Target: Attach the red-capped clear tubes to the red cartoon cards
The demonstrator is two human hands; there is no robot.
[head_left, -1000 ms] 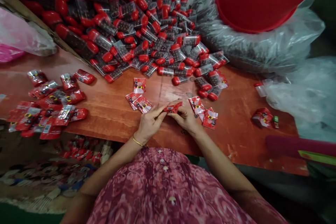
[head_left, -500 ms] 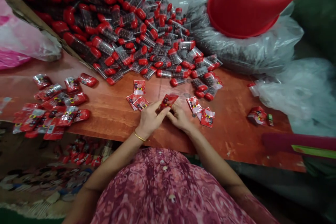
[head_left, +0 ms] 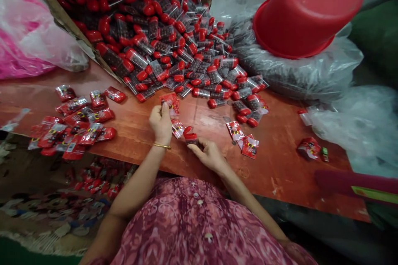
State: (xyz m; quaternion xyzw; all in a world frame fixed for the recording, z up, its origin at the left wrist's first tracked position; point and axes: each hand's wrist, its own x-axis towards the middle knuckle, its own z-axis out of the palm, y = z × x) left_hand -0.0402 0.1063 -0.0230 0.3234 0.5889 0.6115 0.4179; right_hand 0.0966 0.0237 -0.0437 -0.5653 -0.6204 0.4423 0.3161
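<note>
My left hand (head_left: 161, 125), a gold bangle at its wrist, is closed with thumb and fingers on a red printed packet (head_left: 171, 102). Just below that, another red packet (head_left: 178, 128) lies on the table. My right hand (head_left: 212, 155) grips a small tube with a red cap (head_left: 190, 136); the cap looks tipped up, and the fingers cover much of the dark, see-through body. To the right of this hand, a few flat red packets (head_left: 249, 146) lie loosely together.
A big heap of red-capped clear tubes (head_left: 168, 45) spills from a cardboard box (head_left: 83, 49). Wrapped red pieces (head_left: 74, 124) are piled at left. A red bucket (head_left: 304, 12) stands upside down on a filled plastic bag (head_left: 298, 74). A crumpled clear bag (head_left: 357, 120) is at right.
My hands have come apart. The left one has moved left and up to the packets; the right one now shows a red-capped tube. The whole view has shifted slightly.
</note>
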